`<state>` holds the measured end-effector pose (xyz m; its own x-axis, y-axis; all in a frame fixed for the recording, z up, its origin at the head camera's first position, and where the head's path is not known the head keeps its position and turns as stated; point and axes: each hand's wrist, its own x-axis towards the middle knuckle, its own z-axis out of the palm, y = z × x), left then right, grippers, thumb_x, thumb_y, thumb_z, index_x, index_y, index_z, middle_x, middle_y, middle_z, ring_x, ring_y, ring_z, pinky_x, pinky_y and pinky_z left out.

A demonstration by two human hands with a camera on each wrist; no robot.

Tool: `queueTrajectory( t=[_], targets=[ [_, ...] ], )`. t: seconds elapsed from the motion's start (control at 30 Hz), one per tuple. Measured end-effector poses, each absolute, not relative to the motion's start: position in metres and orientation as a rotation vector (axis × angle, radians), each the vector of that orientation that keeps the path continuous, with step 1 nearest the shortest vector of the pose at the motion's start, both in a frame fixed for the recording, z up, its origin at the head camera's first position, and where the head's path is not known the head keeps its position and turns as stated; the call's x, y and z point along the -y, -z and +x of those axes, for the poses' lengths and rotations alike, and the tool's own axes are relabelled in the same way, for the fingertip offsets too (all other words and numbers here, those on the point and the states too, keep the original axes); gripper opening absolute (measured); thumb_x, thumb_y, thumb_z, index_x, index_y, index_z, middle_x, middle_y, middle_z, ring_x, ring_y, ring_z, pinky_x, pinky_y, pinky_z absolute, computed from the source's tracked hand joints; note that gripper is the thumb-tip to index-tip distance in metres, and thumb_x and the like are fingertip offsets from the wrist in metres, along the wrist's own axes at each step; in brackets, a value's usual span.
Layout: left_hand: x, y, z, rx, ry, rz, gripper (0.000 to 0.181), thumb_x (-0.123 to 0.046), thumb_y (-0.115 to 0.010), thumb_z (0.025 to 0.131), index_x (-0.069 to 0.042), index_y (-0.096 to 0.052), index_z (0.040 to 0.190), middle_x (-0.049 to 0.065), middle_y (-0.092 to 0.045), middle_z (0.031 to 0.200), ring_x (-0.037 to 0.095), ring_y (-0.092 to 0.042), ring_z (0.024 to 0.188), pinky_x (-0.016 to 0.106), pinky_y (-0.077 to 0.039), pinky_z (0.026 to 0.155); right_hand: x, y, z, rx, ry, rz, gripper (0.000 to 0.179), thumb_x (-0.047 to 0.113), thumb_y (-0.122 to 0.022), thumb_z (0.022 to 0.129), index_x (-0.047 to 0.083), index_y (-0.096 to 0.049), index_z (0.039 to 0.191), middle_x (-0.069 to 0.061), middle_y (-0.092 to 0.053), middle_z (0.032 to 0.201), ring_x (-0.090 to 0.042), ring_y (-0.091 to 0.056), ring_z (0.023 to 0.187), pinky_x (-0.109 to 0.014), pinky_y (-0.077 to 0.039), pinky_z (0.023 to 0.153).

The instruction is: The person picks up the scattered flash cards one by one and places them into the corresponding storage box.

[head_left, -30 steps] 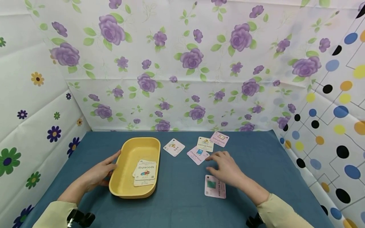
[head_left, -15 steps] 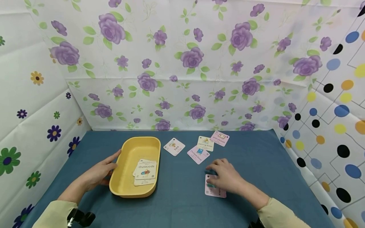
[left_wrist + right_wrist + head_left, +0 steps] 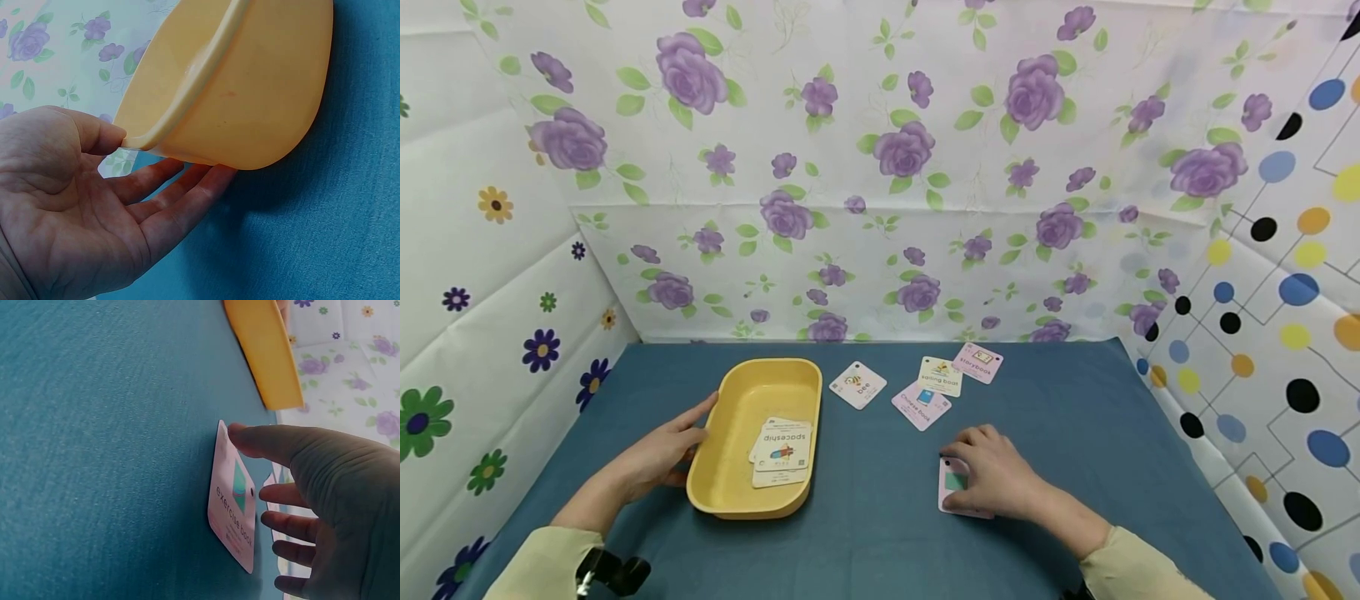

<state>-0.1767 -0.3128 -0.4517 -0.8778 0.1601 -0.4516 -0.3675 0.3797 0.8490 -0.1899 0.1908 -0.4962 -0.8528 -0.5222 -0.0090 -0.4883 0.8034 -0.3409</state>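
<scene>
My left hand holds the left side of a yellow tray, which stands on the table. In the left wrist view the thumb sits on the rim and the fingers touch the outer wall from beneath. Over a pink "exercise book" card my right hand is spread, thumb at one edge and fingers beyond the opposite edge. The thumb tip touches or nearly touches the card; the other fingertips look slightly apart from it. The card lies on the table, partly hidden by the hand in the head view.
Several cards, a "spaceship" card uppermost, lie inside the tray. A "bee" card lies right of it. Farther right, a "Chinese book" card, a "sailing boat" card and a "storybook" card cluster on the blue cloth.
My right hand has moved down and toward me from beside the Chinese book card to over the exercise book card. The left hand and tray stay put.
</scene>
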Motion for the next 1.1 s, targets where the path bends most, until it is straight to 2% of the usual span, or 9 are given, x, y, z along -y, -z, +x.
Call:
queueTrajectory(
  t=[0.2,0.5,0.7,0.9,1.1],
  targets=[
    [0.3129,0.4517,-0.1764,-2.181,-1.515,-0.174,0.067,-0.024,-0.039,0.112,-0.033,0.001,0.166,0.031,-0.016,0.162,0.031,-0.063,0.104,0.051,-0.056,0.081,-0.1884,0.4997,-0.1887,-2.905,0.462,-0.805,0.067,0.051,-0.090,0.073,0.020,-0.072,0.129,0.000,-0.059,0.123,-0.026,-0.046,0.120,-0.056,-0.038,0.102],
    [0.3131,0.4518,-0.1772,-2.181,-1.514,-0.182,0.067,-0.025,-0.039,0.112,-0.033,0.000,0.166,0.031,-0.016,0.162,0.030,-0.063,0.105,0.051,-0.056,0.081,-0.1876,0.5008,-0.1909,-2.886,0.471,-0.823,0.061,0.051,-0.090,0.073,0.019,-0.071,0.121,-0.003,-0.058,0.127,-0.029,-0.046,0.123,-0.056,-0.038,0.102],
    [0.3131,0.4518,-0.1782,-2.184,-1.502,-0.188,0.067,-0.026,-0.039,0.112,-0.033,0.001,0.166,0.031,-0.015,0.162,0.029,-0.062,0.107,0.053,-0.056,0.082,-0.1878,0.5009,-0.1929,-2.879,0.498,-0.810,0.062,0.053,-0.091,0.071,0.020,-0.067,0.117,-0.001,-0.058,0.124,-0.028,-0.046,0.121,-0.054,-0.038,0.100],
    [0.3131,0.4523,-0.1780,-2.189,-1.497,-0.187,0.067,-0.026,-0.039,0.112,-0.033,0.001,0.166,0.031,-0.015,0.162,0.029,-0.062,0.107,0.053,-0.056,0.082,-0.1869,0.5002,-0.1937,-2.888,0.541,-0.779,0.055,0.042,-0.092,0.074,0.019,-0.067,0.118,0.006,-0.061,0.114,-0.022,-0.048,0.114,-0.051,-0.039,0.096],
    [0.3135,0.4531,-0.1777,-2.189,-1.503,-0.180,0.067,-0.026,-0.039,0.112,-0.033,0.000,0.166,0.031,-0.015,0.162,0.030,-0.062,0.107,0.052,-0.056,0.081,-0.1869,0.4976,-0.1955,-2.897,0.528,-0.792,0.049,0.033,-0.089,0.080,0.015,-0.072,0.121,0.005,-0.062,0.107,-0.022,-0.049,0.108,-0.051,-0.040,0.092]
  ],
)
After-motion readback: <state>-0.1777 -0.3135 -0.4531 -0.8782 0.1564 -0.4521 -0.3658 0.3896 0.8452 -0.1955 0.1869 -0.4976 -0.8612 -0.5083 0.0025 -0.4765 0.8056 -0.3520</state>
